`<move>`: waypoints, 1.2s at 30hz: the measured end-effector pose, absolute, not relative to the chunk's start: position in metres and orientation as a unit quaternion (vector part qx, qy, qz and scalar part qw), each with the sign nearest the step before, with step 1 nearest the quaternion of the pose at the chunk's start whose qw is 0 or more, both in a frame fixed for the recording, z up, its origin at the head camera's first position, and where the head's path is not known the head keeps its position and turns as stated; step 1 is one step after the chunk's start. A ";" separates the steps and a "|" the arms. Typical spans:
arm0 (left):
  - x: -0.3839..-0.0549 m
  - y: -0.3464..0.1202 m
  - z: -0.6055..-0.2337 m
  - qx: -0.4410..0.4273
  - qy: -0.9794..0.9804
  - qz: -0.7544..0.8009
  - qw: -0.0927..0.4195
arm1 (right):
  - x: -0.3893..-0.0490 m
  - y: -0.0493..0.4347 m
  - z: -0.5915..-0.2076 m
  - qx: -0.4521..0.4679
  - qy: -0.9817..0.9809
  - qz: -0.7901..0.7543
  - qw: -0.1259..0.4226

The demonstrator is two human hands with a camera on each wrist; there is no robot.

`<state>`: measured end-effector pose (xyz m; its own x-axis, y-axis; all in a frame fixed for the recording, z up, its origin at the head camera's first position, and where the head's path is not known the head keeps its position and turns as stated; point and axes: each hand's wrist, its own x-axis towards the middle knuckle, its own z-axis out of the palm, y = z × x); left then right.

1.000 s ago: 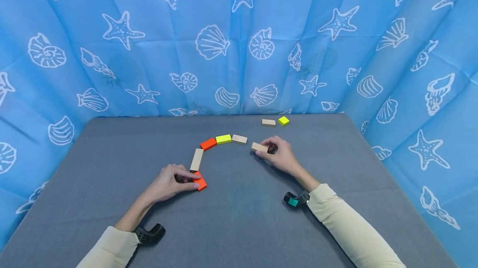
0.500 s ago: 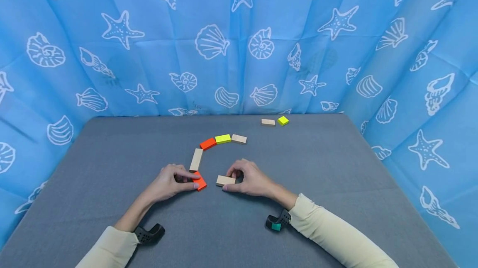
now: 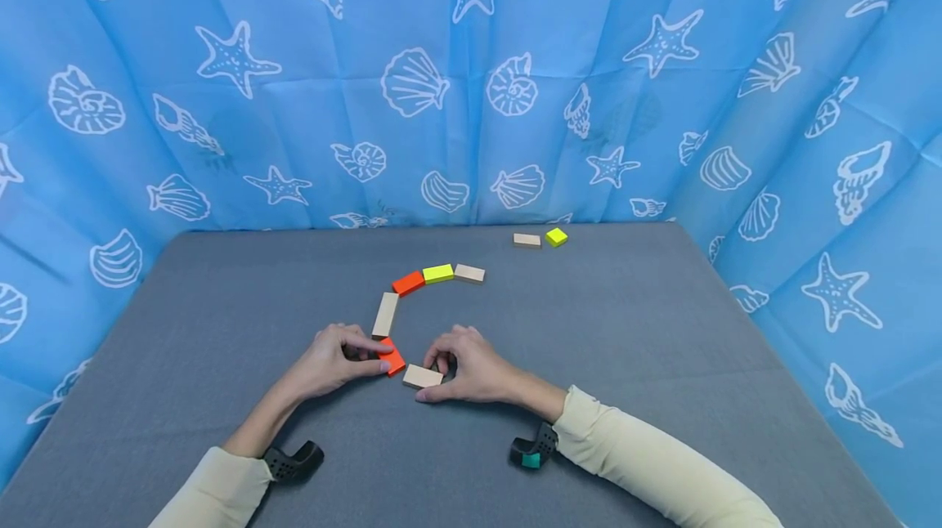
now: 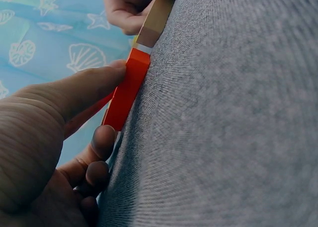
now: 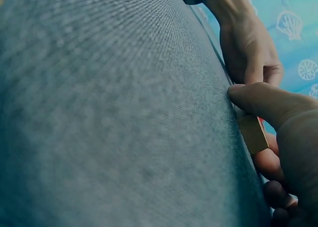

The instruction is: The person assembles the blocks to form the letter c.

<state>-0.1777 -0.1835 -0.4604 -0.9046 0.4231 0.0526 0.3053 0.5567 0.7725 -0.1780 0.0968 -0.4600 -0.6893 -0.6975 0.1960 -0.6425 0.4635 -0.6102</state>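
Note:
On the grey cloth, my left hand [image 3: 331, 360] pinches an orange block [image 3: 392, 358] between thumb and fingers at the near left end of a curved row. Just to its right, my right hand [image 3: 474, 369] grips a plain wooden block [image 3: 422, 378] by its sides. In the left wrist view a narrow gap shows between the orange block [image 4: 128, 90] and the wooden block [image 4: 155, 23]. Low at the cloth, the wooden block's end [image 5: 253, 134] shows between the right thumb and fingers in the right wrist view.
Beyond the held orange block, the row curves back through a wooden block [image 3: 385, 315], an orange block [image 3: 409, 284], a yellow block [image 3: 438, 274] and another wooden block [image 3: 469, 273]. At the back lie a wooden block [image 3: 527, 240] and a yellow block [image 3: 557, 237], before the blue shell-print curtain [image 3: 338, 103].
The right hand has carried its wooden block from the row's right end leftward and nearer to me, up beside the orange block. My left hand stays in place on the orange block.

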 end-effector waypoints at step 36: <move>-0.177 -0.183 -0.459 0.206 0.881 0.419 0.070 | -0.178 0.090 -0.462 -0.390 0.853 -0.345 0.037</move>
